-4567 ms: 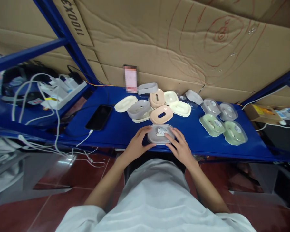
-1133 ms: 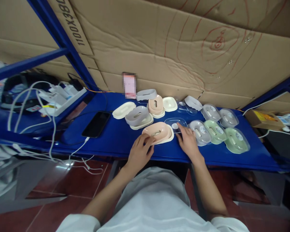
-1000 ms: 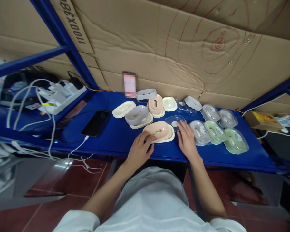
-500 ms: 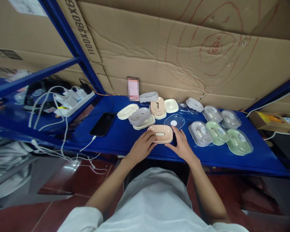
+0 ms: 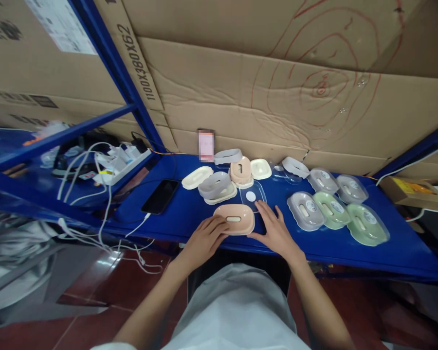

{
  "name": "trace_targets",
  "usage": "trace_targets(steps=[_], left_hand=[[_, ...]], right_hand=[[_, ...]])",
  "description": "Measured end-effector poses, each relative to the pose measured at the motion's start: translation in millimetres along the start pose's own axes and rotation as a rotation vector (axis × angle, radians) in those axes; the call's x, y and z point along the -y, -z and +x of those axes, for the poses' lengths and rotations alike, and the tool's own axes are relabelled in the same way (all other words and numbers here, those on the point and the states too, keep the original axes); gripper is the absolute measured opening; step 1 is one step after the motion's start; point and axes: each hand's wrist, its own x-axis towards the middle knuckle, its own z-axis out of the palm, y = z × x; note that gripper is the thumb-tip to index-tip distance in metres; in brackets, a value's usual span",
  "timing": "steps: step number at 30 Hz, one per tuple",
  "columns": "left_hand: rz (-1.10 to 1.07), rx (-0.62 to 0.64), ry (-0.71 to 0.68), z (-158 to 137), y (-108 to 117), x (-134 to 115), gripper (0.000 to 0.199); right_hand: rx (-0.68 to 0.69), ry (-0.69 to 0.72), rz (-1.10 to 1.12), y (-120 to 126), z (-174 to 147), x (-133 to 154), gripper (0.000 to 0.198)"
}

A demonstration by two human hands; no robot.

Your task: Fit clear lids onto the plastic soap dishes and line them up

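Note:
My left hand is closed on the left end of a peach soap dish with a slot in its middle, which lies near the table's front edge. My right hand has its fingers spread. Its fingertips reach the near right edge of a clear plastic lid with a round white sticker, and its thumb is beside the dish's right end. Just behind are a grey ring-shaped part on a cream tray, a second peach dish and cream trays.
Several lidded grey and green soap dishes stand on the right of the blue table. A black phone with a white cable lies left. A power strip is beyond it. Cardboard walls the back.
The clear lid has shifted left and turned, and my right fingers are at its edge. The peach dish in my left hand has moved slightly left and nearer. The view has tilted a little.

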Motion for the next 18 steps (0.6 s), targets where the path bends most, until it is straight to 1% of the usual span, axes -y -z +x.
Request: trace_targets(steps=[2,5,6,7,9,11,13,14,16,18], left_hand=[[0.007,-0.019,0.000,-4,7,-1,0.023],[0.019,-0.025,-0.005,-3,15,-3,0.022],[0.023,-0.027,-0.001,-2,15,-4,0.021],[0.024,-0.030,0.001,1,15,-5,0.021],[0.011,-0.032,0.000,7,12,-8,0.021],[-0.017,-0.021,-0.017,15,8,-8,0.024],[-0.035,-0.014,-0.031,23,3,-3,0.029],[-0.029,-0.030,-0.014,27,1,2,0.031],[0.025,-0.110,0.088,37,1,17,0.033],[0.131,-0.204,0.243,48,3,36,0.036]], right_hand=[[-0.031,-0.033,-0.034,-4,1,-2,0.085],[-0.110,-0.097,-0.084,-11,1,-7,0.054],[-0.150,-0.126,-0.096,-12,0,-9,0.048],[-0.194,-0.159,-0.103,-13,0,-10,0.046],[-0.264,-0.201,-0.095,-13,-1,-12,0.048],[-0.253,-0.158,-0.058,-9,-2,-11,0.051],[-0.160,-0.025,-0.012,-4,-3,-8,0.052],[-0.105,0.048,0.006,-2,-3,-6,0.053],[-0.040,0.141,0.027,0,-4,-2,0.052],[-0.039,0.156,0.035,-1,-4,0,0.048]])
